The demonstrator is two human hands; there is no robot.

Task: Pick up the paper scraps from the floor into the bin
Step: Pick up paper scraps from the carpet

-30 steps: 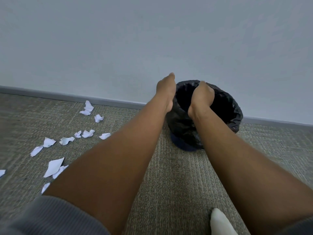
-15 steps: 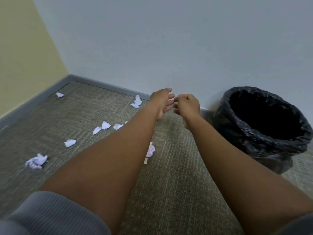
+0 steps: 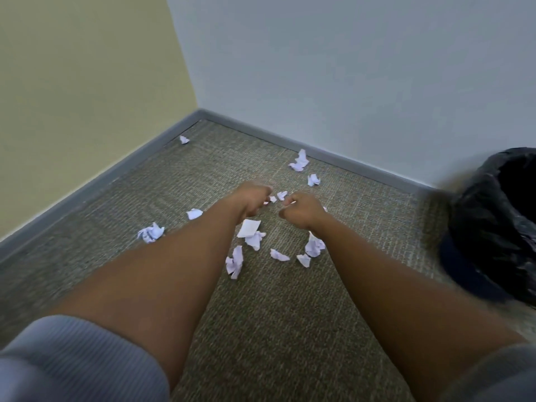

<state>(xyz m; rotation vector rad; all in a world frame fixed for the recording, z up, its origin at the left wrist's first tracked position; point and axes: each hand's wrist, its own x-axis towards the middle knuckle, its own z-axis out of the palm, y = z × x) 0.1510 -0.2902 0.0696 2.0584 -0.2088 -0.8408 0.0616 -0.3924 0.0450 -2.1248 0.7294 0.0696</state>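
White paper scraps (image 3: 251,227); olive ribbed carpet (image 3: 278,314); black-lined bin (image 3: 493,227); grey skirting (image 3: 87,184)

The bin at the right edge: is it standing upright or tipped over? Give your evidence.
Upright. The bin stands on the carpet with its dark mouth facing up and its black liner folded over the rim; its right side is out of frame.

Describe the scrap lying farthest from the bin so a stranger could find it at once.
Start at the room corner where the yellow wall meets the grey wall. Just in front of it, beside the grey baseboard, lies one small crumpled white scrap. It sits alone, well apart from the cluster near the hands.
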